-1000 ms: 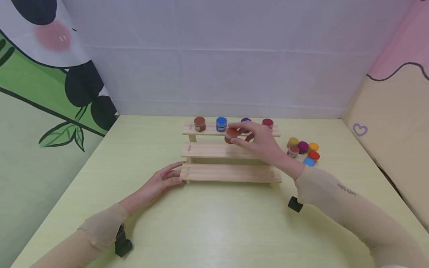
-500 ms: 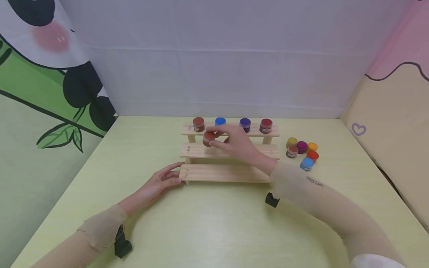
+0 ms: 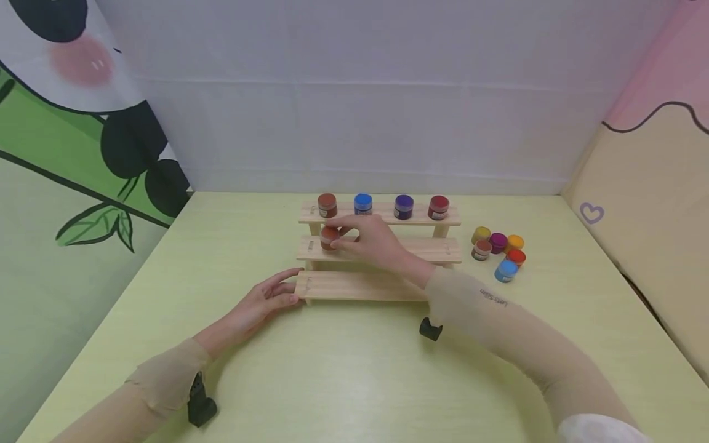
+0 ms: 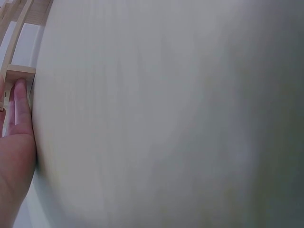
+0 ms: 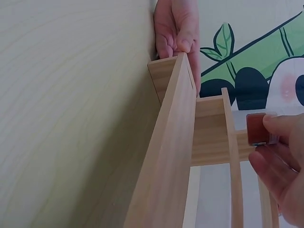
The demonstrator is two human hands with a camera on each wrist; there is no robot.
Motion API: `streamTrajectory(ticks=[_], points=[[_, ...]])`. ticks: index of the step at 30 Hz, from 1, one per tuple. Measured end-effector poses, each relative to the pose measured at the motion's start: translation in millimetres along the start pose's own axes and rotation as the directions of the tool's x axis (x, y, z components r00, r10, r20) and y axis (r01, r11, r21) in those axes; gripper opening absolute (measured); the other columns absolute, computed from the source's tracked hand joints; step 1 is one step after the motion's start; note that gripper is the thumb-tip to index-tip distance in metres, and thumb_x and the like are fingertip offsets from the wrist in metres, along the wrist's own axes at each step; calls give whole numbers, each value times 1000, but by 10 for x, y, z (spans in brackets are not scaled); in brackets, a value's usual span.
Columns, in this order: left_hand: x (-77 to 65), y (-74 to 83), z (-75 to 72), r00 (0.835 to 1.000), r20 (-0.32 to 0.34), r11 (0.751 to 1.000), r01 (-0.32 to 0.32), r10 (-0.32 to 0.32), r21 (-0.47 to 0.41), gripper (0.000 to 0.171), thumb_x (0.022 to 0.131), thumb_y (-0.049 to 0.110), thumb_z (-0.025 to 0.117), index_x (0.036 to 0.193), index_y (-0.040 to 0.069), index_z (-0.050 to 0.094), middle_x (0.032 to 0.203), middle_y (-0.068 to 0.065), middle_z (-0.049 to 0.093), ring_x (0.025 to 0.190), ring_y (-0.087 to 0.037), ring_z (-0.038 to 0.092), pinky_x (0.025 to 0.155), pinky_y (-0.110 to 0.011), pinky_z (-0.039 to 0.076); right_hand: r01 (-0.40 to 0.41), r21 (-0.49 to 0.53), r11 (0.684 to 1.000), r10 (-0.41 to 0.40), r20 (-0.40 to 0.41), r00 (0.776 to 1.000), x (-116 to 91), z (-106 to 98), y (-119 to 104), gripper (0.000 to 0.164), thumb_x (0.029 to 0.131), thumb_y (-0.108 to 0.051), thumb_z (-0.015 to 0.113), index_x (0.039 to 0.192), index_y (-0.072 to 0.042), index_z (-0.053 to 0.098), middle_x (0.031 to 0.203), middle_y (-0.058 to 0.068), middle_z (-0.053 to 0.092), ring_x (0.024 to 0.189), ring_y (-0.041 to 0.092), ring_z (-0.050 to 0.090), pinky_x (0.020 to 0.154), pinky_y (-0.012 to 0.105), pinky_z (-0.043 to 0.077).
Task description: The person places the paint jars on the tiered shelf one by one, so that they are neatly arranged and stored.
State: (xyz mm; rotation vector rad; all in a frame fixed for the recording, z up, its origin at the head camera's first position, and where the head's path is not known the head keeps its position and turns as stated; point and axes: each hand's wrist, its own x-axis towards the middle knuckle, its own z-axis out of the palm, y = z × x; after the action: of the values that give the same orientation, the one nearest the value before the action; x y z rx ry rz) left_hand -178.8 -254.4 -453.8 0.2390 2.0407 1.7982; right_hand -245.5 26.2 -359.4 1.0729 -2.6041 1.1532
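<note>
My right hand (image 3: 376, 241) pinches a small paint jar with a reddish-brown lid (image 3: 328, 239) between thumb and fingers. The jar is held at the left end of the middle step of a three-step wooden rack (image 3: 354, 286). In the right wrist view, the brown jar (image 5: 257, 129) appears beside the steps, thumb on its top side. My left hand (image 3: 268, 298) grips the left end of the lowest step, its thumb at the front edge and fingers round the side. In the left wrist view, its fingers (image 4: 21, 107) reach along the rack's end support.
On the top step stand a brown jar (image 3: 327, 205), a blue jar (image 3: 363, 204), a purple jar (image 3: 404, 207) and a dark red jar (image 3: 439, 208). Several more jars cluster right of the rack, among them a light blue jar (image 3: 506, 271). A cloth wall (image 3: 376, 123) rises behind the table.
My right hand has carried the brown jar leftward and down, from before the top step's middle to the left end of the middle step. The left hand stays at the rack.
</note>
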Motion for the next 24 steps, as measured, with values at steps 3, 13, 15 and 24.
streamTrajectory(ticks=[3,13,15,24], points=[[2,-1,-3,1000,0,1000,-2,2,5,68,98,20,61,157,17,27,143,-16,55,116,-4,63,97,-18,50,-14,-6,1000,14,6,1000,8,33,1,41,89,-21,74,129,-15,67,111,3,75,99,13,70,74,20,56],[4,0,1,1000,12,1000,-8,8,3,68,99,19,61,157,16,26,147,-24,49,116,-5,62,98,-18,50,-41,26,999,40,14,999,13,104,30,42,88,-18,75,129,-13,67,109,5,75,98,15,72,77,20,57],[2,3,3,1000,11,1000,-9,9,3,68,99,19,61,157,16,26,146,-24,49,116,-5,63,98,-18,50,-40,37,999,39,19,999,14,116,38,42,88,-17,75,128,-12,67,110,5,75,98,15,72,79,20,58],[-14,22,10,1000,5,1000,-2,2,21,67,99,19,60,157,17,26,146,-23,49,116,-4,62,98,-17,50,-38,33,999,37,15,999,16,121,29,41,88,-19,75,128,-13,67,107,4,76,95,14,73,76,20,57]])
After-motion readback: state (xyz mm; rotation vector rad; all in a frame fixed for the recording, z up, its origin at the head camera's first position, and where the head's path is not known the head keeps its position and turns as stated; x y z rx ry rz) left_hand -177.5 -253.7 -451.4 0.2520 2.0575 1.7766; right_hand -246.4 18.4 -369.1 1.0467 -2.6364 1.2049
